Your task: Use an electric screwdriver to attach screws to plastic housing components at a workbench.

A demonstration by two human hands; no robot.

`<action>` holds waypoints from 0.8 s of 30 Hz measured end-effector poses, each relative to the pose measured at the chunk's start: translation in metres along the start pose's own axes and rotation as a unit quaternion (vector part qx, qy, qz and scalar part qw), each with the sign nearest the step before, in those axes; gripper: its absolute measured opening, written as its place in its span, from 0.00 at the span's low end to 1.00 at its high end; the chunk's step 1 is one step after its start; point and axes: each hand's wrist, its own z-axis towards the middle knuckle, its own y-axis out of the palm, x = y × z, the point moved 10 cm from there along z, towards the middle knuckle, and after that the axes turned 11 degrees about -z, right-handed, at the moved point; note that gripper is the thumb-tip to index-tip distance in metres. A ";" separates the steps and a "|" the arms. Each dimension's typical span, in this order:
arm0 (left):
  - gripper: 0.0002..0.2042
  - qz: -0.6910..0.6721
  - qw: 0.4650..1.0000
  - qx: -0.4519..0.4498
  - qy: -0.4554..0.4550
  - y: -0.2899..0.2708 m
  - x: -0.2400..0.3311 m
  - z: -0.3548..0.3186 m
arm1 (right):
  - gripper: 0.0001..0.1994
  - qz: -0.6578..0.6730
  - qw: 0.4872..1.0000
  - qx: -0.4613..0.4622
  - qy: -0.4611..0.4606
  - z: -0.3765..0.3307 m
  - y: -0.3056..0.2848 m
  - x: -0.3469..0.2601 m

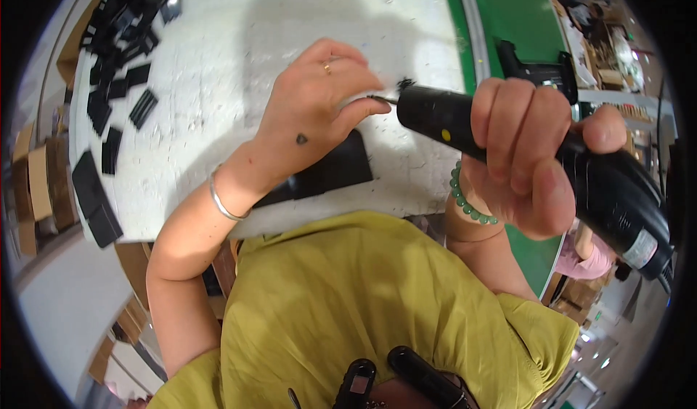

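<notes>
My right hand (526, 147) is wrapped round a black electric screwdriver (439, 118), held with its nose pointing left above the table. From that nose a thin bit (393, 102) sticks out. At the bit's tip my left hand (319, 104) has thumb and fingers drawn together in a pinch; what lies between them is too small to make out. Beneath my left wrist, a flat black panel (337, 169) rests near the table's front edge, partly covered by the hand. A small heap of dark bits (405, 84) shows just beyond the screwdriver's nose.
A pile of black plastic pieces (120, 38) covers the white table's (218, 82) far left, with flat black panels (96, 200) along its left edge. On the right, past a metal rail (475, 31), a black frame-like part (537, 67) lies on a green surface. Another person (588, 256) is at the right.
</notes>
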 end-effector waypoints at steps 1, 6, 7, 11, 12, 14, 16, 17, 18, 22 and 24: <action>0.18 -0.001 0.999 0.026 -0.019 -0.009 0.001 -0.001 | 0.20 -0.008 0.999 0.041 0.035 0.000 0.002 0.010; 0.35 0.058 0.953 -0.054 -0.294 -0.054 -0.044 -0.067 | 0.21 0.074 0.995 -0.013 0.061 -0.006 0.033 0.035; 0.34 0.056 0.941 -0.102 -0.318 -0.050 -0.044 -0.079 | 0.19 0.081 0.993 -0.018 0.080 -0.008 0.041 0.039; 0.26 0.069 0.947 -0.070 -0.305 -0.035 -0.027 -0.094 | 0.18 0.070 0.986 -0.024 0.147 -0.018 0.064 0.052; 0.26 0.070 0.947 -0.066 -0.307 -0.032 -0.030 -0.099 | 0.18 0.072 0.986 -0.028 0.148 -0.018 0.068 0.052; 0.22 0.023 0.942 -0.100 -0.320 -0.018 -0.041 -0.109 | 0.18 0.059 0.985 -0.022 0.161 -0.021 0.071 0.056; 0.20 0.003 0.944 -0.089 -0.317 -0.016 -0.044 -0.115 | 0.18 0.057 0.984 -0.031 0.164 -0.021 0.075 0.059; 0.18 -0.015 0.947 -0.081 -0.310 -0.014 -0.044 -0.114 | 0.18 0.053 0.984 -0.037 0.165 -0.021 0.076 0.059; 0.18 -0.018 0.947 -0.077 -0.310 -0.014 -0.044 -0.113 | 0.18 0.051 0.984 -0.041 0.167 -0.020 0.077 0.059; 0.16 -0.016 0.945 -0.069 -0.319 -0.016 -0.044 -0.113 | 0.18 0.031 0.984 -0.069 0.160 -0.019 0.085 0.055; 0.16 -0.024 0.945 -0.065 -0.321 -0.016 -0.044 -0.113 | 0.18 0.029 0.984 -0.082 0.158 -0.019 0.090 0.054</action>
